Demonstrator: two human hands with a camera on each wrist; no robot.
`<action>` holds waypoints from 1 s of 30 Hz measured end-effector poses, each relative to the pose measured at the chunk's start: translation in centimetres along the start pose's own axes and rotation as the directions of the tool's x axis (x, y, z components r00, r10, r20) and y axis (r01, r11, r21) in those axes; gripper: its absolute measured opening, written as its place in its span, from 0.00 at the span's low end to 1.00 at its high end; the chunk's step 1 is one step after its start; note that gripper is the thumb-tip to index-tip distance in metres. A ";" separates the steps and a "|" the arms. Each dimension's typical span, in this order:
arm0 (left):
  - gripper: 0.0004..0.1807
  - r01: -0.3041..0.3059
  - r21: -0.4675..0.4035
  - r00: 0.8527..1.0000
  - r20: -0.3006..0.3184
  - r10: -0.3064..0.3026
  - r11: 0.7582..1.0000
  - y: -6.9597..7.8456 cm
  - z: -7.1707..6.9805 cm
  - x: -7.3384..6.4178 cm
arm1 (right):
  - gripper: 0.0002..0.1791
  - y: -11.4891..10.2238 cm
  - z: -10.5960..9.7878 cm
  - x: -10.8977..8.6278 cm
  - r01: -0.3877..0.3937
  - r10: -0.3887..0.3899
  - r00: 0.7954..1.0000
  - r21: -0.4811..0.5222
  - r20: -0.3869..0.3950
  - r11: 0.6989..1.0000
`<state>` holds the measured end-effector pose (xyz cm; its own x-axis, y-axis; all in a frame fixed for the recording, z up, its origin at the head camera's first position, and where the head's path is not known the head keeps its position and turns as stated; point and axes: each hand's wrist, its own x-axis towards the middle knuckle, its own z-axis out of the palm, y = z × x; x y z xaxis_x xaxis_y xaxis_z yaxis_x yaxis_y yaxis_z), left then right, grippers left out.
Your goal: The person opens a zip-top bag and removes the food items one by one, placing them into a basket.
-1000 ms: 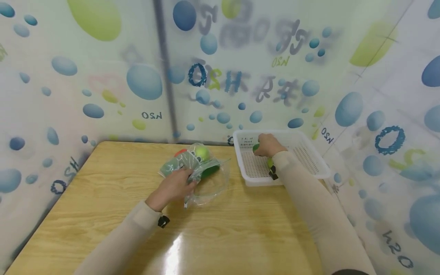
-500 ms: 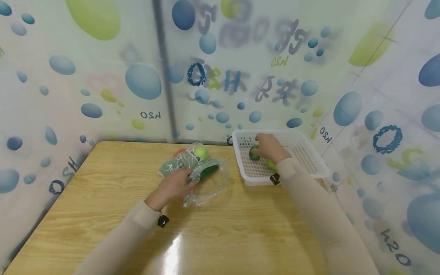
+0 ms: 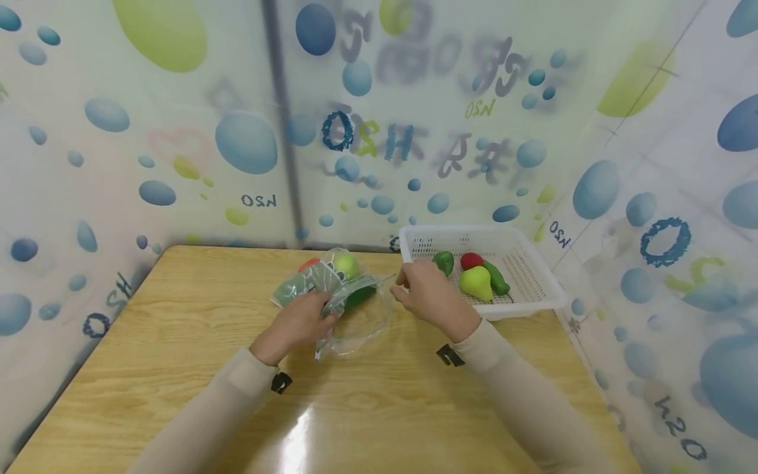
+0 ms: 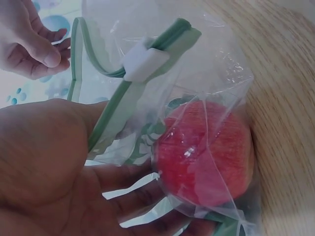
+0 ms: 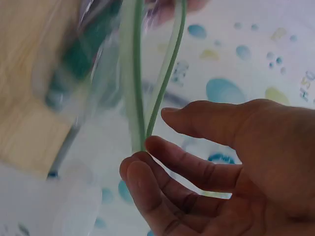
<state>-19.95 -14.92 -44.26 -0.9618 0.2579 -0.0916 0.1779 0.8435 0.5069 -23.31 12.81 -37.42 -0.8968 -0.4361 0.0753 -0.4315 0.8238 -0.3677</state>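
Observation:
A clear zip bag (image 3: 356, 286) with a green strip along its mouth lies on the table. My left hand (image 3: 299, 321) grips the bag near its mouth. Inside are a red apple (image 4: 204, 157), a round light-green fruit (image 3: 346, 266) and a long dark-green piece (image 3: 360, 297). A white slider (image 4: 143, 63) sits on the strip. My right hand (image 3: 437, 297) is at the right end of the bag's mouth, its index fingertip against the green strip (image 5: 133, 88) and its thumb standing apart.
Right of the bag stands a white plastic basket (image 3: 553, 295). It holds a green bell pepper (image 3: 443, 263), a yellow-green pear (image 3: 476, 283), a red fruit (image 3: 472, 261) and a long green vegetable (image 3: 496, 278). A patterned wall (image 3: 367, 171) rises behind the wooden table (image 3: 367, 408).
My right hand has let go of the green bell pepper in the basket and moved left and nearer, over to the bag's mouth. The left hand has stayed on the bag.

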 end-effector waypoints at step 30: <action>0.33 -0.017 0.075 0.999 -0.038 0.020 0.997 0.1 -0.3 -0.3 | 0.30 -1.4 10.0 2.7 0.238 -0.220 0.961 -0.096 0.167 0.967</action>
<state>-19.72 -15.09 -43.91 -0.9653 0.2566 -0.0489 0.2094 0.8721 0.4422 -24.15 6.88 -46.01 -0.7506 -0.6607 -0.0019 -0.6396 0.7274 -0.2486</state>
